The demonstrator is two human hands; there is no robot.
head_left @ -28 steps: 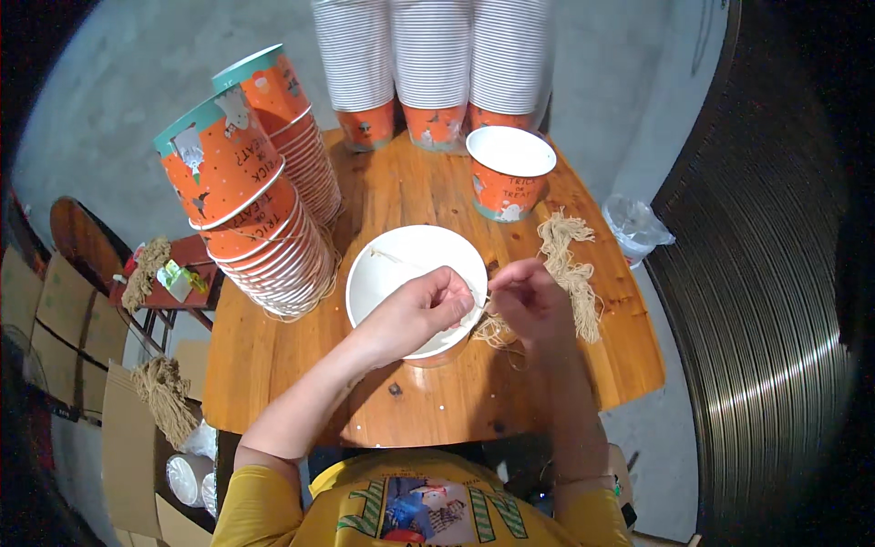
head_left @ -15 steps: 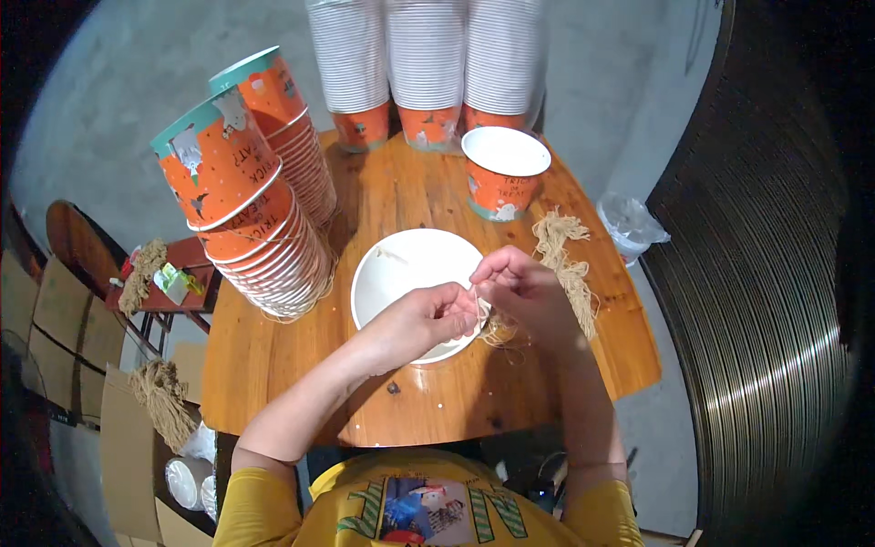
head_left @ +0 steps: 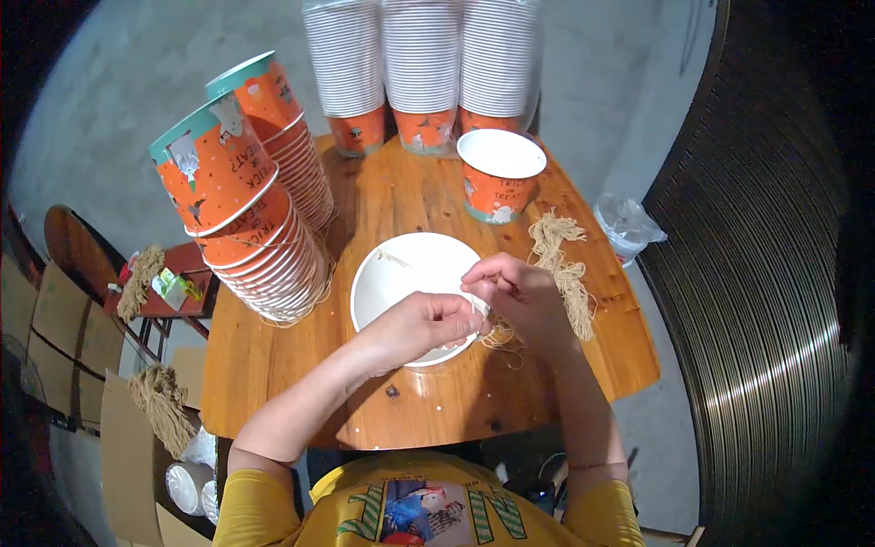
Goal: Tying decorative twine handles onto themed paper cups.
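Note:
Over the right side of a white round bowl-like container (head_left: 392, 292), my left hand (head_left: 427, 321) and my right hand (head_left: 518, 299) come close together. Both are closed in a pinch on a thin strand of beige string (head_left: 501, 337), whose loose loops hang onto the table below them. My fingertips partly hide the strand between them. A short bit of similar string lies by the container's far rim. Right of my right hand, a frayed bundle of beige string (head_left: 565, 273) rests on the wood.
Leaning stacks of orange paper buckets (head_left: 246, 228) stand at the left of the wooden table (head_left: 401, 205). One orange bucket (head_left: 499, 178) stands at the back right. Behind it are wrapped bucket stacks (head_left: 419, 73). More string (head_left: 162, 406) hangs over a cardboard box at lower left.
My right hand has shifted slightly left and down, and its fingers have moved a little. The two hands stay close together at the string. The whole view has tilted slightly.

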